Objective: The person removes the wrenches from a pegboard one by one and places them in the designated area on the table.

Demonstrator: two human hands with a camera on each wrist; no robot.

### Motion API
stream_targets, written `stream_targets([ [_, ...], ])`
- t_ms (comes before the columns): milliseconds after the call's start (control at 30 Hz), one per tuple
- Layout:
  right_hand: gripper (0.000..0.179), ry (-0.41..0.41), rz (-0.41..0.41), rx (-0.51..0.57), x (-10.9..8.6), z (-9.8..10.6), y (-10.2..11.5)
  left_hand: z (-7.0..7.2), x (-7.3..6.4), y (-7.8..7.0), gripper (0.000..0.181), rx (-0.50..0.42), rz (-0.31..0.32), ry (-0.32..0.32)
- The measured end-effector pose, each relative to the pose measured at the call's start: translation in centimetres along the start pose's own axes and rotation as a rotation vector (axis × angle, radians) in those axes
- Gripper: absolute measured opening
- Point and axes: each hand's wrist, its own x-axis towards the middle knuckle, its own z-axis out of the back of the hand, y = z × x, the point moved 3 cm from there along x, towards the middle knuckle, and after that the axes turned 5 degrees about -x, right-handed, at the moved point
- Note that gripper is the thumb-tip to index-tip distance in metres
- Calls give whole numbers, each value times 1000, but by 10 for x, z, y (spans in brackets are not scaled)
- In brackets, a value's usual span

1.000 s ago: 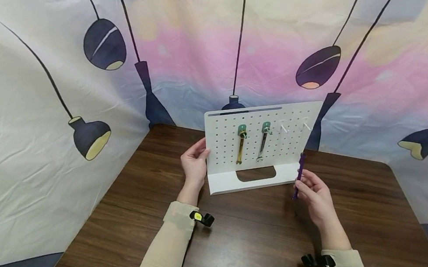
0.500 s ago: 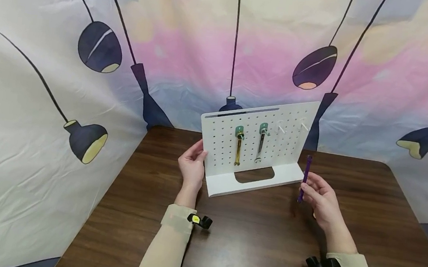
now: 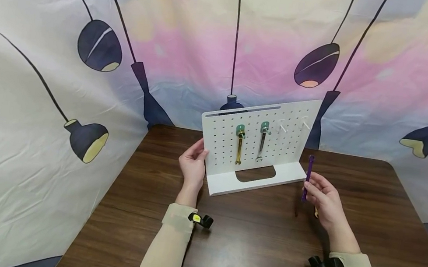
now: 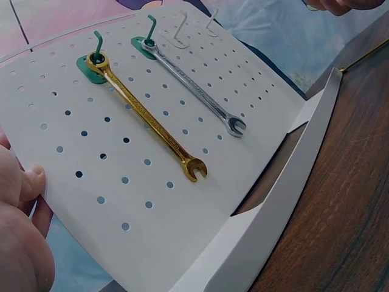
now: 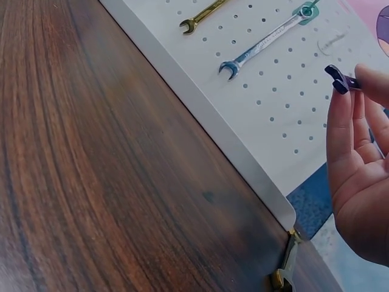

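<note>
My left hand (image 3: 193,166) holds the left edge of a white pegboard stand (image 3: 220,145), thumb on the front face. My right hand (image 3: 325,202) pinches a purple wrench (image 3: 308,177) upright, just off the stand's right end; in the right wrist view its dark open end (image 5: 340,79) pokes out past the fingertips. A gold wrench (image 4: 146,115) and a silver wrench (image 4: 191,85) hang from green hooks on the board. To their right, two pale hooks (image 3: 283,127) bear nothing. Partly hidden behind my right hand, a gold-coloured wrench (image 5: 285,267) lies on the table.
The stand sits on a dark wooden table (image 3: 248,252), angled, with a cutout in its base. Behind the table hangs a cloth (image 3: 193,38) printed with lamps. Black wrist mounts (image 3: 201,220) are strapped over both sleeves.
My right hand has drawn the purple wrench rightward, away from the board's right edge, uncovering part of the wrench on the table. My left hand keeps its hold on the stand.
</note>
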Motion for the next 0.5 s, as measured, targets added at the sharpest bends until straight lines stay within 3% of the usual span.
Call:
stream_targets([
  [500,26,1,-26,49,-5,12,3,1,1,0,33,3,-7,8],
])
